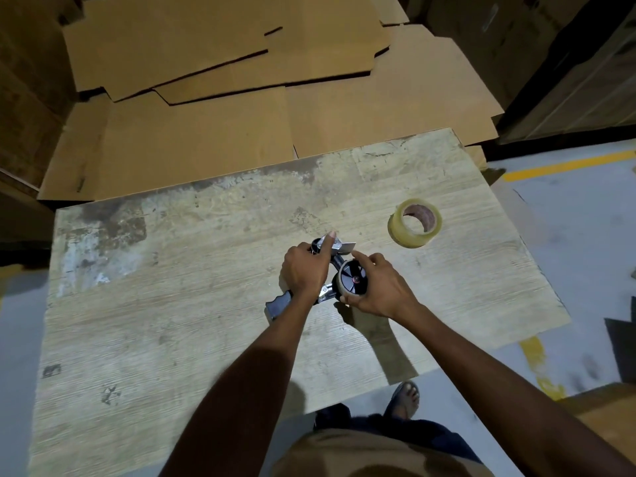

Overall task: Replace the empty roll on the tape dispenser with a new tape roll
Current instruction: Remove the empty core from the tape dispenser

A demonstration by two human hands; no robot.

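A hand-held tape dispenser (339,261) with a black handle lies on the worn wooden table (172,304), near its middle. My left hand (304,268) grips its frame, the forefinger stretched along the metal blade end. My right hand (378,287) wraps around the roll (351,280) that sits on the dispenser's black wheel, with fingers on its rim. A full roll of clear tape (414,223) with a brown core stands apart on the table, up and to the right of my hands.
Flattened cardboard sheets (241,80) are stacked beyond the table's far edge. Stacked cartons rise at the left and at the right. Grey floor with yellow lines (564,165) lies to the right. My sandalled foot (406,399) shows below the table's near edge.
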